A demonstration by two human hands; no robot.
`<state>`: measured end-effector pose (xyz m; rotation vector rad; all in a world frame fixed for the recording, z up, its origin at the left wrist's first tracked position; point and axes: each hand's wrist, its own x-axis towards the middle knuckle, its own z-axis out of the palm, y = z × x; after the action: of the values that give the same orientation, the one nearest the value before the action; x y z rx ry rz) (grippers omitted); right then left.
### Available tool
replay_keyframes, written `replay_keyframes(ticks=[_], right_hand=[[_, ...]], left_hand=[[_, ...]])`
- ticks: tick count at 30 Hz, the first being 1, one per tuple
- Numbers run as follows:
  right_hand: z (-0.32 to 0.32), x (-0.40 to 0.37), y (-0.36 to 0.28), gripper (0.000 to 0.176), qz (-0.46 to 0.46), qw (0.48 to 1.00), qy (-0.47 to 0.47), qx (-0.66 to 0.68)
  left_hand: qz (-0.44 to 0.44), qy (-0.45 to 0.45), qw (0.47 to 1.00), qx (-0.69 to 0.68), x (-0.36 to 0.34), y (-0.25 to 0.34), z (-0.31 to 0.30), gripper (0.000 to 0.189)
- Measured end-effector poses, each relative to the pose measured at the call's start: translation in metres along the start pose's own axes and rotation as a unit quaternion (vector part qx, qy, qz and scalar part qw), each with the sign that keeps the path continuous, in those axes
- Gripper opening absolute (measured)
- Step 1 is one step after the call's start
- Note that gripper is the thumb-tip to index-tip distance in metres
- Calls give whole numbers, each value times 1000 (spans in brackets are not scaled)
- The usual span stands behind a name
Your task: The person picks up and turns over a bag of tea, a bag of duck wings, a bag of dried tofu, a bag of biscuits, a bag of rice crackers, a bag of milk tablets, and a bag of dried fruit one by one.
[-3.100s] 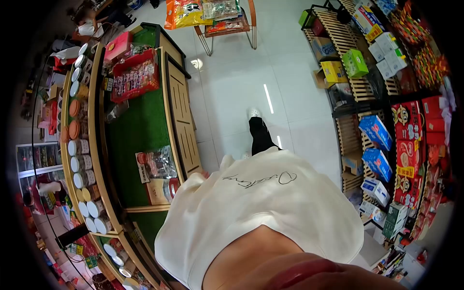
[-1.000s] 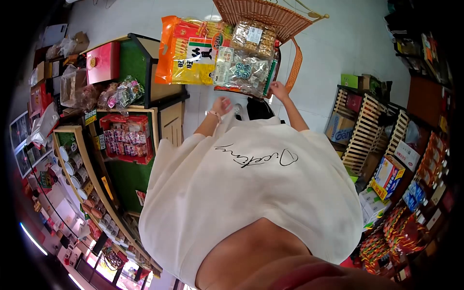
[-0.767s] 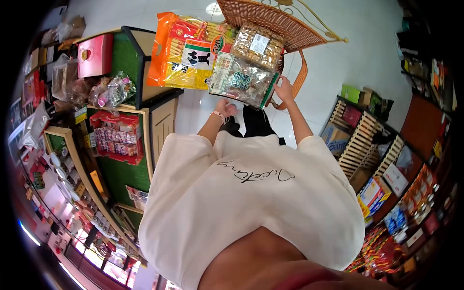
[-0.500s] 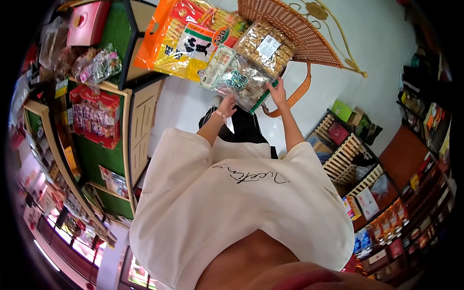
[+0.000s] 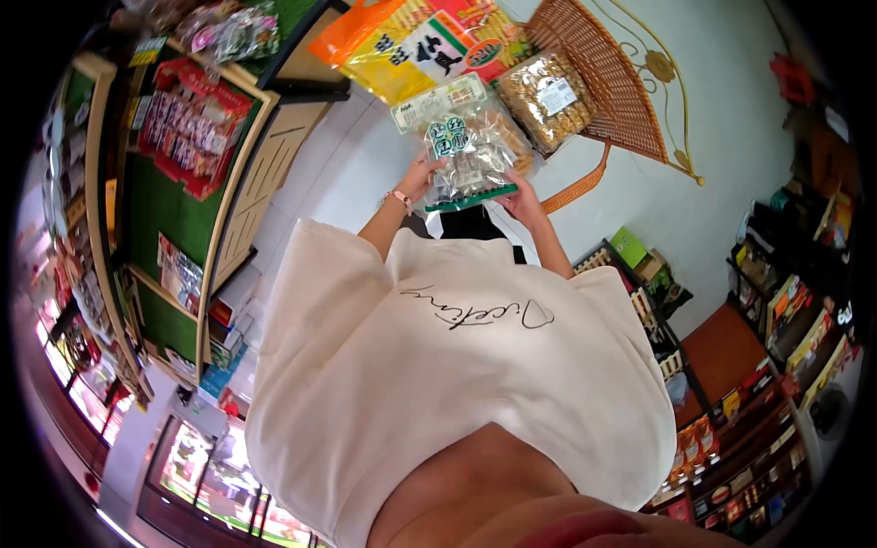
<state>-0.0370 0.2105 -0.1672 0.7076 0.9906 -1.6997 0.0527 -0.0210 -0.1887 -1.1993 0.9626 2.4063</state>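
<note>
Packet of clear plastic (image 5: 461, 151), with a pale printed header at its far end and a green strip along its near edge, held in both hands. The left hand (image 5: 420, 176), a bracelet (image 5: 399, 197) at its wrist, is closed on the packet's left edge; the right hand (image 5: 523, 199) grips the near right corner beside the green strip. Beyond the packet, to the left, lies an orange and yellow snack bag (image 5: 416, 50) marked 520; to the right is a clear pack of brown snack pieces (image 5: 532, 111) with a white label. The packet overlaps the snack bag in this view; whether they touch cannot be told. Right of the brown pack stand the woven back and curved armrest of a wicker chair (image 5: 617, 73). At left, a green-lined display stand (image 5: 151, 224) bears a red tray (image 5: 206, 179) of small wrapped packets; at right, a green carton (image 5: 628, 245) sits near slatted shelving
</note>
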Motion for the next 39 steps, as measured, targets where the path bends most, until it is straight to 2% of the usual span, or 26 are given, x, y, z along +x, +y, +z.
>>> replay_keyframes(ticks=[1, 2, 4, 5, 8, 10, 12, 13, 15, 18, 19, 21, 24, 26, 29, 31, 33, 37, 39], right_hand=[[6, -3, -3, 42, 40, 997, -66, 15], [14, -6, -1, 44, 21, 997, -75, -19], [50, -13, -6, 47, -21, 991, -102, -86], [69, -17, -6, 49, 11, 990, -95, -107], [154, -51, -5, 47, -27, 921, -118, -369], [174, -40, 13, 47, -44, 900, -140, -410], [200, -32, 38, 43, -95, 865, -158, -467], [222, -37, 51, 36, -126, 837, -158, -509], [275, -67, 79, 34, -137, 832, -216, -492], [318, -90, 141, 33, -146, 811, -302, -480], [339, -110, 161, 33, -149, 801, -330, -477], [368, -132, 216, 36, -139, 770, -389, -486], [397, -166, 298, 37, -91, 760, -425, -483], [408, -176, 339, 36, -68, 732, -450, -508], [430, -214, 408, 34, -4, 694, -502, -515], [439, -226, 445, 34, 29, 667, -511, -541], [440, -220, 461, 34, 44, 638, -508, -577], [460, -245, 518, 34, 93, 623, -529, -569], [473, -225, 531, 36, 79, 561, -546, -617]], left_hand=[[-2, 5, 999, 53, -8, 6, -13, 54], [-2, 11, 994, 107, -18, 10, -25, 53], [44, 40, 992, 114, -59, 29, -20, 58], [73, 52, 988, 124, -74, 31, -26, 59], [155, 66, 975, 144, -124, 38, -53, 59], [221, 58, 966, 121, -183, 63, -51, 63], [287, 82, 949, 99, -224, 69, -70, 57], [322, 102, 936, 94, -246, 71, -80, 56], [407, 120, 902, 74, -286, 63, -112, 52], [418, 180, 888, 63, -371, 56, -143, 50], [461, 201, 863, 50, -390, 46, -157, 51], [458, 240, 856, 10, -449, 21, -190, 51], [465, 302, 832, -35, -527, -21, -224, 54], [446, 362, 817, -46, -570, -46, -234, 55], [459, 389, 792, -102, -632, -99, -263, 57], [495, 393, 765, -126, -662, -123, -278, 57], [480, 424, 756, -136, -665, -137, -284, 57], [494, 430, 727, -208, -693, -178, -301, 55], [523, 444, 690, -231, -687, -181, -310, 54]])
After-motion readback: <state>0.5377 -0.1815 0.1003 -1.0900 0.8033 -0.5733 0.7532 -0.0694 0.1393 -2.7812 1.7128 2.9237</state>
